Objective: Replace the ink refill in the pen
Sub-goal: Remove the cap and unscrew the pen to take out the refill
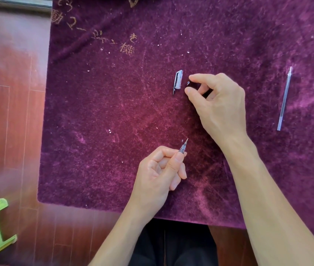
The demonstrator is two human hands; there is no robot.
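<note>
Altogether: one pen, gripped in the curled left hand; one cap and one refill, well apart on the purple cloth; right hand beside the cap, thumb and forefinger parted, holding nothing.

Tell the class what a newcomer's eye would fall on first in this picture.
The two bare hands over the purple cloth stand out: the left hand grips the pen low in the middle, its tip pointing away. The right hand reaches towards the cap farther up, thumb and forefinger apart on either side of a tiny part on the cloth. A thin refill lies alone at the far right.
</note>
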